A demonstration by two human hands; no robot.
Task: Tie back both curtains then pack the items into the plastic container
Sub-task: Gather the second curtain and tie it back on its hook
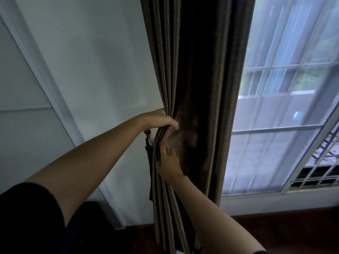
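A dark brown pleated curtain (200,74) hangs bunched beside the window. My left hand (161,120) grips its left edge at mid height, fingers closed around the folds. My right hand (167,160) sits just below, pinching the gathered pleats from the front. A tieback (148,142) with wooden beads and a dark fabric strip hangs against the wall right behind the curtain's left edge, just under my left hand. No plastic container shows in the head view.
A white wall (91,61) fills the left side. A sliding window (278,125) with a white frame and outer grille is on the right. Dark wooden floor (275,230) runs along the bottom, with a dark object (95,213) low at the left.
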